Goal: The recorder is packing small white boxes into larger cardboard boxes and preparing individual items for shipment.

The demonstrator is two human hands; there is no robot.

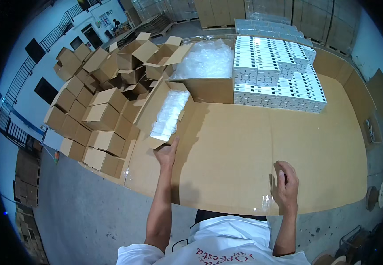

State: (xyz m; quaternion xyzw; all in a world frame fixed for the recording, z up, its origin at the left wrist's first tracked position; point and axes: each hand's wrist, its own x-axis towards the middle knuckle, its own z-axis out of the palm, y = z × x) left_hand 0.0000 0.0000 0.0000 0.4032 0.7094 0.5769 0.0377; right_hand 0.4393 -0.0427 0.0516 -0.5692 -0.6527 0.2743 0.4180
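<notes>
Open cardboard box (151, 109), bubble wrap (172, 109) inside, near end in left hand (166, 154)

Cardboard-topped table (231, 150) beneath stacked white boxes (280, 99), a plastic-filled carton (211, 90) and, seemingly, brown cartons (101, 117).

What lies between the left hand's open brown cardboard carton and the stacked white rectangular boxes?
In the head view, a brown cardboard box heaped with clear plastic packing stands between the carton and the white boxes; nearer the person, tan cardboard tabletop shows.

table (227, 168): cardboard-covered
floor (98, 212): grey, around table
walls (368, 51): pale, both sides of table
stair railing (15, 92): dark, left of table
</notes>
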